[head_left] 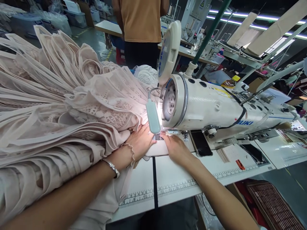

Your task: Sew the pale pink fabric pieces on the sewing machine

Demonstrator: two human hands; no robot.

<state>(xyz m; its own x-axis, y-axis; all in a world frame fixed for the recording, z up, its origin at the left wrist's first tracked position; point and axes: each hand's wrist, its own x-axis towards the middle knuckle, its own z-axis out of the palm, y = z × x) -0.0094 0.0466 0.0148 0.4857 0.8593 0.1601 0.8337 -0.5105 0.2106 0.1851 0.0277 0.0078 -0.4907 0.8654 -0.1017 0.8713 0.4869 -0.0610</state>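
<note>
My left hand (140, 143) lies palm down at the edge of a heap of pale pink lace garments (103, 102), its fingers stretched over the cloth beside the needle area. The lamp (153, 116), small and pale green, covers part of its fingertips. On the other side of the presser foot (158, 136), my right hand (176, 147) rests on the machine bed with its fingers drawn together; what they pinch, if anything, is hidden. Above both hands reaches the white head of a sewing machine (203, 99). The needle itself is out of sight behind the lamp.
A black phone (201, 143) lies right of my right hand. Farther right are a small orange-red tool (240, 164) and a second dark device (254, 153). A printed ruler (177, 188) runs along the table's front edge. A person (141, 22) stands beyond the machine.
</note>
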